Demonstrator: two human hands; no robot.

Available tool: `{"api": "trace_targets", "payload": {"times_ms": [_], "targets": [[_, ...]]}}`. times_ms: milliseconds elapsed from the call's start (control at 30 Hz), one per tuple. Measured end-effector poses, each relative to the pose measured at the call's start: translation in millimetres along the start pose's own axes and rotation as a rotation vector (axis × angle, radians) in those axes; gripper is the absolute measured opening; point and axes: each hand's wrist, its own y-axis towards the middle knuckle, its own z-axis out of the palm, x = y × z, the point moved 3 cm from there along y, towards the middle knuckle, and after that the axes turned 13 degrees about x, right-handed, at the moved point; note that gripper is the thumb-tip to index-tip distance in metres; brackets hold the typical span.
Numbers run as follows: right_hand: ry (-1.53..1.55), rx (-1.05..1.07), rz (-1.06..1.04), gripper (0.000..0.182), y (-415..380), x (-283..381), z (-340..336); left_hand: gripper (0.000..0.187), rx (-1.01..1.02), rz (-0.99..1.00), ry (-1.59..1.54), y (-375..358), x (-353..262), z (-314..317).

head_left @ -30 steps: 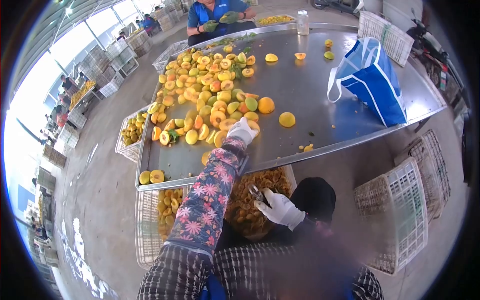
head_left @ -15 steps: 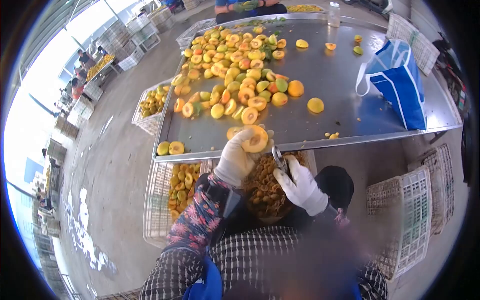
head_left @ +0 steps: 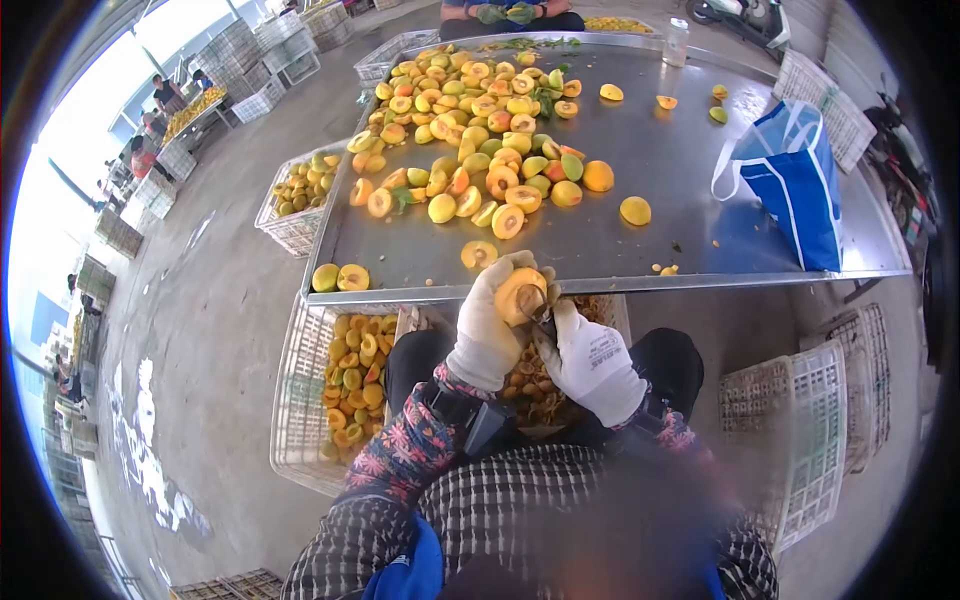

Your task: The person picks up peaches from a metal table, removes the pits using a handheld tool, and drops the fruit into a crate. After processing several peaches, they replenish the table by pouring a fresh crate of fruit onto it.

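My left hand, in a white glove, is closed round a yellow peach half with its cut face and pit turned toward my right side. My gloved right hand grips a small metal pitting tool, its tip at the pit of that half; the handle is mostly hidden by my fingers. Another peach half lies cut face up on the metal table just beyond my left hand. Below both hands, a container of brown pits stands between my knees, partly covered.
A pile of halved peaches spreads over the table's left side. A blue bag stands at right, a clear bottle behind it. Crates of peach halves sit below left; stacked crates stand right. Across the table, a gloved person works.
My right hand has moved left and brought the pitting tool against the peach half. My left hand has turned the half toward it. The peach half behind it is more exposed.
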Motion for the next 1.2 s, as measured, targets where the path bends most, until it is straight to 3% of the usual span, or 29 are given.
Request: {"api": "trace_targets", "payload": {"times_ms": [200,400,533,633,733,800,833,933,1033,1200], "targets": [[-0.135,0.070,0.006,0.028,5,-9,6,0.031,-0.008,-0.001,0.056,-1,-3,-9],[0.177,0.113,0.014,0.033,1,-5,15,0.035,-0.031,0.020,0.254,-1,-4,-14],[0.351,0.097,-0.132,0.040,0,-7,11,0.040,-0.029,0.072,0.440,-5,-7,-4],[0.323,0.153,-0.117,0.041,1,-6,9,0.029,-0.153,0.065,0.457,-9,-8,10],[0.230,0.239,-0.107,0.040,1,-15,11,0.037,0.006,-0.033,0.540,-4,-10,-6],[0.253,0.292,-0.130,0.037,-1,-21,13,0.037,-0.006,-0.092,0.589,-3,-11,-10],[0.348,0.326,-0.084,0.037,-3,-18,10,0.037,-0.011,-0.117,0.613,-2,-10,-10],[0.633,0.171,-0.204,0.033,-3,-17,25,0.036,-0.011,-0.077,0.643,-1,-10,-10],[1.286,0.529,0.164,0.027,-6,-21,36,0.035,0.020,-0.013,0.608,-1,-6,-8],[1.800,0.601,0.197,0.020,-14,-19,37,0.035,-0.010,0.117,0.582,-3,6,-3]]}}
